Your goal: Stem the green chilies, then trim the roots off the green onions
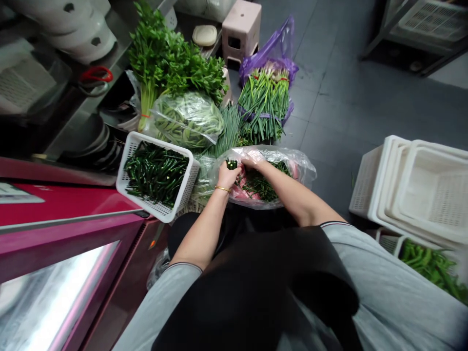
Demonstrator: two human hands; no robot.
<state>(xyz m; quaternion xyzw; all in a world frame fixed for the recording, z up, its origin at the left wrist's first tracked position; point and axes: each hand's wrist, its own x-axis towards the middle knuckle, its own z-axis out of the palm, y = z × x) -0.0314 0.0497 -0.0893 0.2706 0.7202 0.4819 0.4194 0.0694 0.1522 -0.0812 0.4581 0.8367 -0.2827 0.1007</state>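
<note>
My left hand (228, 175) is closed around a small bundle of green chili peppers (231, 164), their cut stem ends pointing up. My right hand (252, 162) reaches into a clear plastic bag (300, 168) full of green chilies (261, 185) and touches them just right of the bundle. To the left, a white perforated basket (185, 187) heaped with dark green chilies rests on the edge of a magenta chest freezer (69, 229).
Behind the bag lie celery bunches (164, 58), a bag of green beans (188, 119), chives and scallions in a purple bag (265, 100). A pink stool (242, 29) stands farther back. Stacked white baskets (420, 190) and a basket of light green peppers (431, 263) sit at right.
</note>
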